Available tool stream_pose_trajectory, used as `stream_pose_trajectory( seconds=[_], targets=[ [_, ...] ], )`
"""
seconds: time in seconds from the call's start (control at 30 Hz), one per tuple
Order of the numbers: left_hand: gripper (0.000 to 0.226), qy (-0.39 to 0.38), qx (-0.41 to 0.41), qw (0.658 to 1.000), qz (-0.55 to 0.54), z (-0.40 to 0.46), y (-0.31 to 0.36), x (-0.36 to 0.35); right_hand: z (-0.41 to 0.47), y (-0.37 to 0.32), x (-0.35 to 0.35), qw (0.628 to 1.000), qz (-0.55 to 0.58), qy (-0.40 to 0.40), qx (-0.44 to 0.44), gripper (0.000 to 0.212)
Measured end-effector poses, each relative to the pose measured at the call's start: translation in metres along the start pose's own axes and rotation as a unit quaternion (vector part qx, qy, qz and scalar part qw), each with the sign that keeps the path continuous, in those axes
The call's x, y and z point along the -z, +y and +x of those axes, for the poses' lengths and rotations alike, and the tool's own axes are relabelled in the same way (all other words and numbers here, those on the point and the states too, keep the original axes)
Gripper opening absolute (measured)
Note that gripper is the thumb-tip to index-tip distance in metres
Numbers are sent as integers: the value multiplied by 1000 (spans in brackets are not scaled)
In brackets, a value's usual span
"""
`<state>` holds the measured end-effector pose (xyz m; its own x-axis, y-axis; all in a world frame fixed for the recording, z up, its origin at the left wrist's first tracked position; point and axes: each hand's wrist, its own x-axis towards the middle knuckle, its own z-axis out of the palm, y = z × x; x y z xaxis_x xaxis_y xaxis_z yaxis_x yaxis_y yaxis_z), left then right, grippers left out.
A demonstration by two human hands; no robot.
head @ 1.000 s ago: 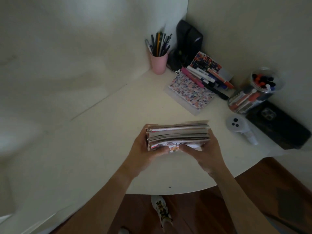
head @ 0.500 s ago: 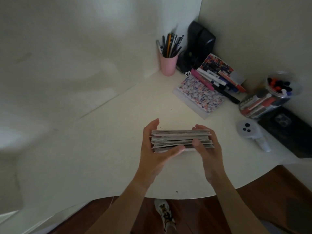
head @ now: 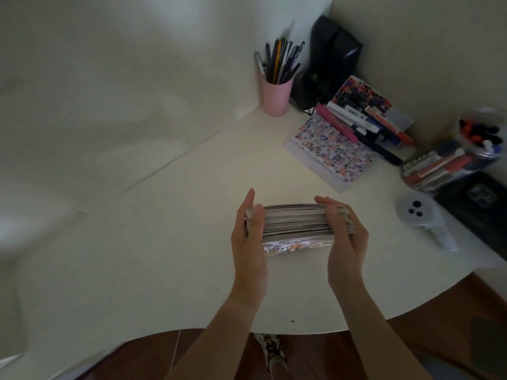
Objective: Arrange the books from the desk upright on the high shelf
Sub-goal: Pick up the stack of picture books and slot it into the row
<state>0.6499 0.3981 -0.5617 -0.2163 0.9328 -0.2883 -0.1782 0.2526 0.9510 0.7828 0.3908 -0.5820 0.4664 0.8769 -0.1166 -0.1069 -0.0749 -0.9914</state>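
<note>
1. Squaring of the stack of books [head: 297, 224]: a second ago both hands curled under and around the stack; now they stand as flat walls at its two ends, and the edges look more even. The stack sits low over the desk [head: 192, 215]; whether it rests on it cannot be told.
2. Meaning for the task: the books appear gathered as one bundle for lifting; the high shelf is not in view, so nothing is arranged yet.
3. Left hand [head: 248, 237]: fingers nearly straight, palm pressed against the stack's left end, thumb lying over the top edge.
4. Right hand [head: 347, 239]: fingers extended along the right end, thumb on top, clamping rather than curling.
</note>
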Motion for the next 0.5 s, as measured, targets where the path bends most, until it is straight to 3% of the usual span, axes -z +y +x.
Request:
stream_pose_trajectory(
  seconds=[0.1, 0.33, 0.5],
  targets=[
    [37, -7, 20, 1000, -24, 1, 0, 0, -3, 1, -1, 1000, 13, 10, -6, 17],
    [47, -36, -3, 999, 12, 1, -7, 9, -3, 5, 1, 999, 27, -23, 7, 27],
    [103, -121, -71, 986, 85, -7, -8, 24, 1, 7, 10, 998, -7, -48, 34, 31]
  ],
)
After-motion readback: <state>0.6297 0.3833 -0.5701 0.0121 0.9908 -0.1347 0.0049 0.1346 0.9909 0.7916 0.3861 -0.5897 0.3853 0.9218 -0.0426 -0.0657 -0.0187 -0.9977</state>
